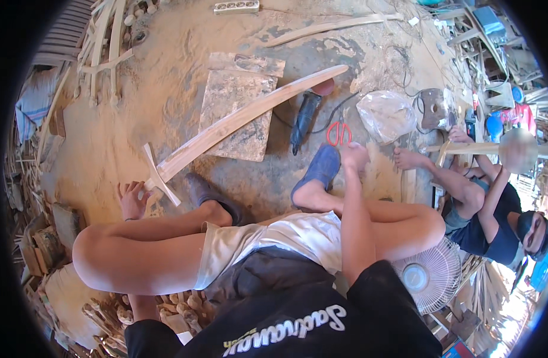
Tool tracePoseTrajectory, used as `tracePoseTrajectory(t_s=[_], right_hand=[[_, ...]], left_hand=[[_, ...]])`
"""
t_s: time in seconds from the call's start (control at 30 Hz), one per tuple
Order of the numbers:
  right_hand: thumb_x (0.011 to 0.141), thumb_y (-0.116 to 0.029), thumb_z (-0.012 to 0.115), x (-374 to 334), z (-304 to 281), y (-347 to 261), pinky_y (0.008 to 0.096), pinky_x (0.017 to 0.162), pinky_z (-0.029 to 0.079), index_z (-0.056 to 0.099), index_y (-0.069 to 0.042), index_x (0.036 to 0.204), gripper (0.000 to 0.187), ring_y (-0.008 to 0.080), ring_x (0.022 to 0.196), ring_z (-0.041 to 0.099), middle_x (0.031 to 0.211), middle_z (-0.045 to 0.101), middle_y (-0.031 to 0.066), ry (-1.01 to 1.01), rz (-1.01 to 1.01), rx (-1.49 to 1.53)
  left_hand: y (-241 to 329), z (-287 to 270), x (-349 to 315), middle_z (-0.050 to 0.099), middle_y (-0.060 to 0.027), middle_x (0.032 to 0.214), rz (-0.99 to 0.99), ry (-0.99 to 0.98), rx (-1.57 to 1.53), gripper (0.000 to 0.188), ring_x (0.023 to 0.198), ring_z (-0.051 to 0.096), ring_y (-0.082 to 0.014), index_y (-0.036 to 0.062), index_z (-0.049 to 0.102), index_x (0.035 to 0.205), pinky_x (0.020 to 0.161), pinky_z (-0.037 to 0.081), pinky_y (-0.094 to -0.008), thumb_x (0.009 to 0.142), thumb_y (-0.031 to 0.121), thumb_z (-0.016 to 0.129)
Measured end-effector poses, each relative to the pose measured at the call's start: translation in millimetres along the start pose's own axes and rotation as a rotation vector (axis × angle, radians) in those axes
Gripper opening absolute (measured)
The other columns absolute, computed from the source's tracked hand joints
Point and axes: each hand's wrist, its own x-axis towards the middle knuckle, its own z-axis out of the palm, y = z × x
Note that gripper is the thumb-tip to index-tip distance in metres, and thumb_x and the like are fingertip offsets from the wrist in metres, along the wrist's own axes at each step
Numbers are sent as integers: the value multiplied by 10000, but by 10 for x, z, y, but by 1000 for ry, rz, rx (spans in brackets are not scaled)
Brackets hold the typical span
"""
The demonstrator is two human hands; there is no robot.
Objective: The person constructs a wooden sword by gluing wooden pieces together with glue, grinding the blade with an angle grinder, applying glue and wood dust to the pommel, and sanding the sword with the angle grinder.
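Sitting on the sawdust floor, left hand (132, 200) rests by the cross end of the long curved wooden piece (238, 118), fingers curled loosely against it, probably to steady it. Right hand (354, 156) reaches past the blue shoe (319, 170), fingers bunched; can't tell what it grips. Red scissors (339, 133) lie just beyond, near the grinder (304, 121).

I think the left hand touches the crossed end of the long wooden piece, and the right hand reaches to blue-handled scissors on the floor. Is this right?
Not quite: the scissors have red handles, not blue. The head view shows this. The rest holds: the left hand touches the crossed end of the long wooden piece, and the right hand reaches to the scissors on the floor.
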Motion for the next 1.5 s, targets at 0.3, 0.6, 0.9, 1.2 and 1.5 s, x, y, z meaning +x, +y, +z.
tracePoseTrajectory(t_s=[0.3,0.6,0.9,1.2,1.5], right_hand=[[946,-98,750,-456,256,-1911,421,954,564,786,1,1040,142,273,1020,749,1018,801,120,114,-953,377],[1027,-285,623,-705,208,-1561,587,1245,277,479,-95,1606,625,351,1539,394,1657,479,109,276,-878,11],[1097,-473,523,-696,460,-1668,720,1271,109,409,-221,1673,639,375,1646,190,1777,268,96,209,-993,-147],[1083,-479,547,-672,443,-1618,707,1276,115,403,-206,1675,667,368,1642,214,1768,293,101,284,-989,-116],[1055,-505,588,-509,309,-1686,696,1273,131,428,-98,1642,732,373,1635,227,1716,390,137,405,-991,21]], left_hand=[[-21,3,12,727,-10,1147,-15,1,-19,395,1208,638,-243,128,757,1226,1308,159,-575,909,360,797],[37,-66,9,728,-8,1162,-43,-18,-28,395,1240,624,-232,128,766,1217,1315,137,-574,904,365,807],[30,-65,29,730,-16,1168,-44,-38,-1,413,1238,623,-245,103,764,1216,1317,146,-566,913,382,799],[55,-94,15,733,-20,1170,-54,-67,7,407,1255,618,-247,113,764,1231,1322,125,-563,918,371,795],[25,-66,25,723,-32,1164,-23,-57,2,393,1238,625,-257,91,754,1211,1323,133,-570,939,374,771]])
